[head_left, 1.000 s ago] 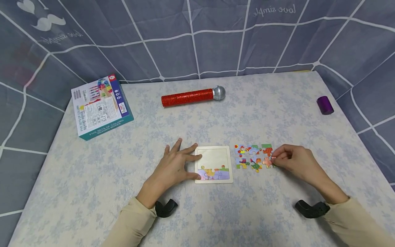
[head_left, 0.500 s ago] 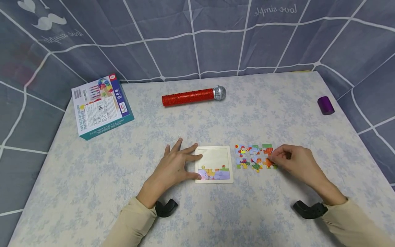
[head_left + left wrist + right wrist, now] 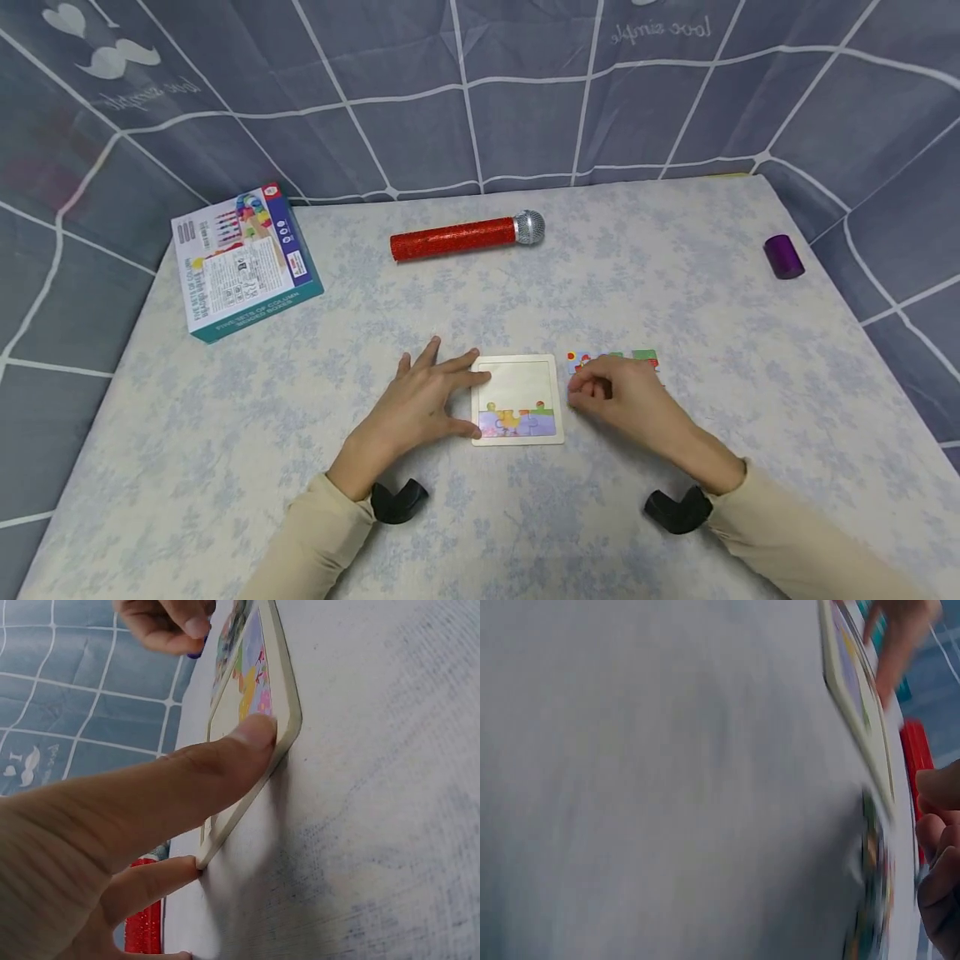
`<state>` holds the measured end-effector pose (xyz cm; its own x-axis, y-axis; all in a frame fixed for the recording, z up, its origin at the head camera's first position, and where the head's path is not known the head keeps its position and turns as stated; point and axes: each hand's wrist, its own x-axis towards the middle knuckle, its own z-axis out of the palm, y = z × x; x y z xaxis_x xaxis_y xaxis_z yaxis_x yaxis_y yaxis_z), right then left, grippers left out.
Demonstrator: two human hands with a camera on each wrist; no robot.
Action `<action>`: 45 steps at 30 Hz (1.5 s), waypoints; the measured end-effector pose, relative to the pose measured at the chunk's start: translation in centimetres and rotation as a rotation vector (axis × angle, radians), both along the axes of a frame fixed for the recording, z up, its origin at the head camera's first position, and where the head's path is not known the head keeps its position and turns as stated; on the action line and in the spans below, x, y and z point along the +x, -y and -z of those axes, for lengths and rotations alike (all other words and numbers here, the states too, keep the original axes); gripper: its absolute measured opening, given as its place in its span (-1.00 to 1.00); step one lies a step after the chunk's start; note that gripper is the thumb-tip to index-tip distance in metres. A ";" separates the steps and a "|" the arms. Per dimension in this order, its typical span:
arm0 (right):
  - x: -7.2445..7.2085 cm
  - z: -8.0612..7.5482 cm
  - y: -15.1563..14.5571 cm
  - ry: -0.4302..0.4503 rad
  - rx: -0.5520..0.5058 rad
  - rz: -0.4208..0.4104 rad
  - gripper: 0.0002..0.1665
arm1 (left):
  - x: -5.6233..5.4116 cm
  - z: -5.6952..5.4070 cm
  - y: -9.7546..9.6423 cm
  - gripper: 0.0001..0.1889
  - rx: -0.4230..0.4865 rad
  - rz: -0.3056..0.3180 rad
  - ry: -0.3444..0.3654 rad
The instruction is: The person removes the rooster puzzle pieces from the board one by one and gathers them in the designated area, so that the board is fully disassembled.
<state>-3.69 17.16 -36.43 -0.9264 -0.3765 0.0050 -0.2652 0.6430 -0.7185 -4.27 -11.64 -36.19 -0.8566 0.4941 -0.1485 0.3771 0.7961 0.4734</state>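
My left hand (image 3: 431, 396) is spread beside a cream puzzle tray (image 3: 558, 417), its thumb and straight fingers resting on the tray's left rim. Along the tray's bottom lies a joined row of puzzle pieces (image 3: 517, 423) with a yellow figure on lilac. My right hand (image 3: 633, 400) hovers just right of the tray with curled fingers, thumb close to the index fingertip. I cannot tell whether a piece is between them. Loose colourful puzzle pieces (image 3: 645, 357) show behind this hand, which covers most of them. The right wrist view is blurred.
A red glitter microphone (image 3: 457, 239) with a silver head lies at the back. At the back left is a beaded-boxes carton (image 3: 243, 258), and a purple cylinder (image 3: 783, 257) lies near the right edge. A patterned cloth (image 3: 517, 533) covers the table.
My right hand has moved left from the right end of the loose pieces to their left end, near the tray. The left hand and tray stay in place.
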 end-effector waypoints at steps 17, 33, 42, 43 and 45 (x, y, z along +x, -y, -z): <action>1.0 1.0 7.8 -0.072 0.048 -0.232 -0.73 | -2.8 -0.1 1.4 -0.42 0.034 0.170 0.021; 0.9 1.2 7.9 0.019 0.021 -0.205 -0.81 | -3.8 0.2 1.5 -0.50 0.062 0.210 0.065; 1.0 1.1 8.0 0.015 0.017 -0.197 -0.81 | -3.8 0.0 1.5 -0.48 0.052 0.209 0.065; 1.0 1.1 7.9 0.019 0.017 -0.193 -0.81 | -3.8 0.0 1.5 -0.48 0.052 0.210 0.066; 1.0 1.1 7.8 0.027 0.015 -0.184 -0.80 | -3.8 0.0 1.4 -0.49 0.050 0.212 0.068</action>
